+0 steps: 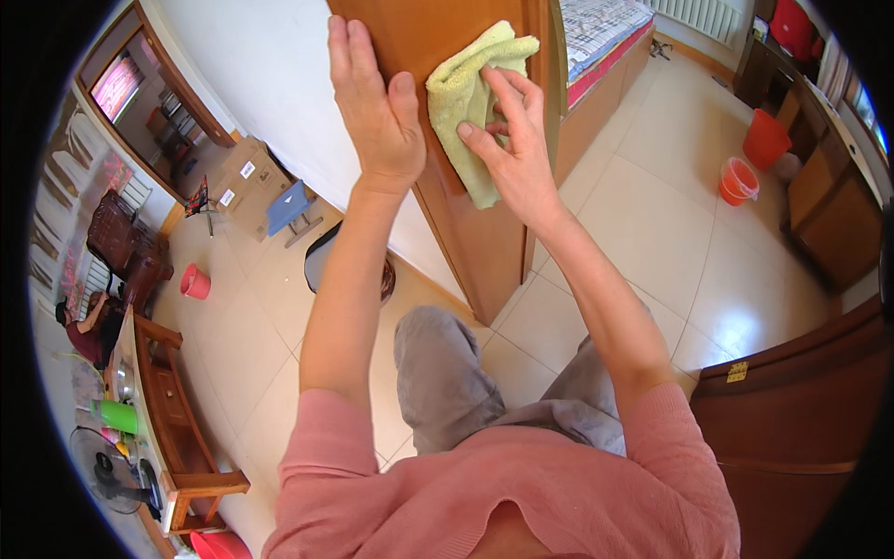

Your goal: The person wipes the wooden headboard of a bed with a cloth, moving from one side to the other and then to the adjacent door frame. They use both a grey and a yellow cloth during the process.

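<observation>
A yellow-green towel (456, 107) lies folded and creased against a brown wooden panel (480, 247) at the end of a white wall. My right hand (521, 158) is on the towel, its fingers and thumb curled in and gripping a fold. To the left, my left hand (382, 126) rests flat along the panel's left edge, fingers stretched upward and thumb apart, with nothing in it. Part of the panel behind the towel is hidden.
A bed (605, 47) stands beyond the panel on the right. Red buckets (738, 182) sit on the tiled floor near a wooden desk (833, 186). At left are cardboard boxes (247, 186), a pink bucket (195, 281) and a wooden table (177, 419). A dark brown door (782, 438) is close on my right.
</observation>
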Available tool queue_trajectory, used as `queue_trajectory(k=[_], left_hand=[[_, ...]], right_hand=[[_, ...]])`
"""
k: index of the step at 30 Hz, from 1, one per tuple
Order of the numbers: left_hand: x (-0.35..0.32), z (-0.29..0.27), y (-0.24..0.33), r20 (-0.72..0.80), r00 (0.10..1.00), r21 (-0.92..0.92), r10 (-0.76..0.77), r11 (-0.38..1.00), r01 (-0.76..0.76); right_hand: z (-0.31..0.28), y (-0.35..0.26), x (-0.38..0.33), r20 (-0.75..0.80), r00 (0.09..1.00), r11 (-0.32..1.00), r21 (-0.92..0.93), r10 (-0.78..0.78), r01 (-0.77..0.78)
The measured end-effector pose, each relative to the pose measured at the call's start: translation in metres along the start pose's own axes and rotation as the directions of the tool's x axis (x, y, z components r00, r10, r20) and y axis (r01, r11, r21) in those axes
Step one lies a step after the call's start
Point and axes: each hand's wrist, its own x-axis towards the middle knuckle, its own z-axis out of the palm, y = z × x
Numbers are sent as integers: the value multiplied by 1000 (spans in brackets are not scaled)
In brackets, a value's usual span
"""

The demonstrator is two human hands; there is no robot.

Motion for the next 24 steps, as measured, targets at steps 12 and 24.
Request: queue_trajectory(k=[12, 24], left_hand=[[-53, -28, 7, 36, 968, -61, -248, 966, 250], [-346, -106, -16, 283, 380, 203, -881, 442, 874]], right_hand=[[47, 60, -116, -45, 980, 919, -359, -193, 165], [47, -73, 89, -57, 886, 800, -459, -460, 386]])
